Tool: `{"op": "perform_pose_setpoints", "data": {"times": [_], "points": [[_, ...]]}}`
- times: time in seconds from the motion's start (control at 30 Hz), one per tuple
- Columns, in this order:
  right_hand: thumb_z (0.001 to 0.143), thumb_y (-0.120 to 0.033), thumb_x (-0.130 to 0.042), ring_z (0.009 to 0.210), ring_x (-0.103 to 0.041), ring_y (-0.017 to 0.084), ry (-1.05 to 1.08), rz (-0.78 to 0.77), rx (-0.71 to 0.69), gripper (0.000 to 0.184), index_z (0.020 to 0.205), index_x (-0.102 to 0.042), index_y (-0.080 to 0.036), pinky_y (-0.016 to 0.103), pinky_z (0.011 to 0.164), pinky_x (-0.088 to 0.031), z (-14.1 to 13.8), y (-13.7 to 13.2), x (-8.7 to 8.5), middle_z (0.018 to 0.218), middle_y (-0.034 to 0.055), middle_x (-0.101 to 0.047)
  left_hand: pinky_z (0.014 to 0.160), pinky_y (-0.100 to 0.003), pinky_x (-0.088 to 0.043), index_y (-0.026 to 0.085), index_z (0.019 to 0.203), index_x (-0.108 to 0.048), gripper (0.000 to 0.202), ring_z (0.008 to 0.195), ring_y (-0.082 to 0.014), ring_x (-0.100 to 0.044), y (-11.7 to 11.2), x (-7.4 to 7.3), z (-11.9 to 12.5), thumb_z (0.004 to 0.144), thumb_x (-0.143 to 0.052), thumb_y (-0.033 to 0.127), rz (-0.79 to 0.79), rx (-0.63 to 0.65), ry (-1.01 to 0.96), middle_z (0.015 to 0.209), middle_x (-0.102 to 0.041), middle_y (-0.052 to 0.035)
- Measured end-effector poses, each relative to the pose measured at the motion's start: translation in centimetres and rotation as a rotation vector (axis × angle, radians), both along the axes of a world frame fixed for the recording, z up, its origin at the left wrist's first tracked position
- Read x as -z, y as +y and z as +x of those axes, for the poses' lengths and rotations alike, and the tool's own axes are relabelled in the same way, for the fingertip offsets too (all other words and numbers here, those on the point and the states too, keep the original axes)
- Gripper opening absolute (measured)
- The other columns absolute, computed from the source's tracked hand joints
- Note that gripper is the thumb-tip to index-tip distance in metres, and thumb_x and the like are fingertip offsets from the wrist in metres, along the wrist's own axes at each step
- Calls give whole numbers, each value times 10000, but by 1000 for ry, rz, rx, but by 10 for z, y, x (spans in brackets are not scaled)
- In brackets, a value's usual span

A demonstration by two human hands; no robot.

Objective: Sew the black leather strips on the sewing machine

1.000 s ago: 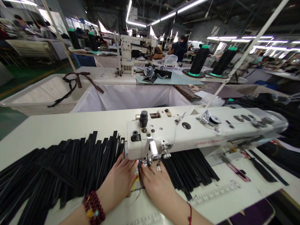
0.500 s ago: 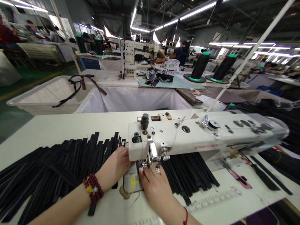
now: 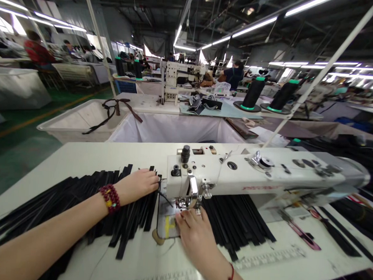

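Note:
A white sewing machine point(image 3: 249, 175) lies across the table in front of me. My left hand point(image 3: 137, 185), with a dark red bead bracelet on the wrist, lies on the fanned pile of black strips point(image 3: 89, 202) left of the machine head, its fingers curled down onto the far ends of the strips. My right hand point(image 3: 195, 234) rests flat on the metal needle plate point(image 3: 167, 221) just below the presser foot point(image 3: 189, 202), fingers stretched toward the needle. More black strips point(image 3: 237, 217) lie under the machine arm to the right.
A printed ruler point(image 3: 271, 255) runs along the table's front. A pink-handled tool point(image 3: 299, 231) and dark pieces lie at right. Beyond the table stand a white cloth bin point(image 3: 174, 127), two black thread cones point(image 3: 253, 93), another sewing machine point(image 3: 178, 80) and people at work far off.
My left hand left the needle plate and moved left and away onto the strip pile. My right hand stayed near the presser foot. The camera tilted up and left a little.

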State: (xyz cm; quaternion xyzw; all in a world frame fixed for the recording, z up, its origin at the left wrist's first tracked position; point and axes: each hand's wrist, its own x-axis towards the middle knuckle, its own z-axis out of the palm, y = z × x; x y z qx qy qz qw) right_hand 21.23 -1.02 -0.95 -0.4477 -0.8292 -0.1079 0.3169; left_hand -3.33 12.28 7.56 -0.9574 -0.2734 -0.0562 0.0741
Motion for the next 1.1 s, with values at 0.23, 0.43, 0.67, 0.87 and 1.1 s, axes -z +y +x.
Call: {"op": "perform_pose_setpoints", "data": {"times": [0.23,0.43,0.67,0.87,1.1], "points": [[1039,-155,-473,935,-673,177,125,152,-204,215,1121,-672,-165,273,801,-548,-22,-55,-22,1073,83,-719,563,-259,-479,211,818,-559,185,633,-170,-591,-112,9,-6,909,-557,372,-848,-528,-457,724,-600,11],[1040,-128,-465,880,-706,146,181,196,-116,241,1038,-703,-166,249,858,-563,-21,-80,-1,964,51,-750,567,-287,-538,179,1028,-660,372,631,-186,-639,-141,45,42,989,-401,444,-1117,-455,-670,743,-676,-35],[1066,-157,-371,952,-712,142,59,166,-120,344,1036,-713,-183,262,941,-559,8,-70,13,1014,44,-763,1078,-487,-483,190,1298,-637,401,1262,-279,-595,-118,57,40,907,-553,156,-214,-201,-244,1395,-635,-109],[1059,-135,-386,1010,-710,132,24,153,-111,335,1047,-719,-175,252,1026,-511,5,-66,16,1043,39,-764,1139,-514,-410,204,1332,-614,382,1331,-272,-550,-119,71,45,954,-590,251,-158,-181,-108,1447,-599,-90],[1036,-140,-412,1085,-693,173,-12,56,-143,304,1154,-692,-134,322,1044,-521,14,-53,16,1128,104,-740,1127,-508,-417,170,1345,-596,407,1318,-278,-558,-115,73,41,952,-602,277,-162,-158,-121,1439,-601,-113]]}}
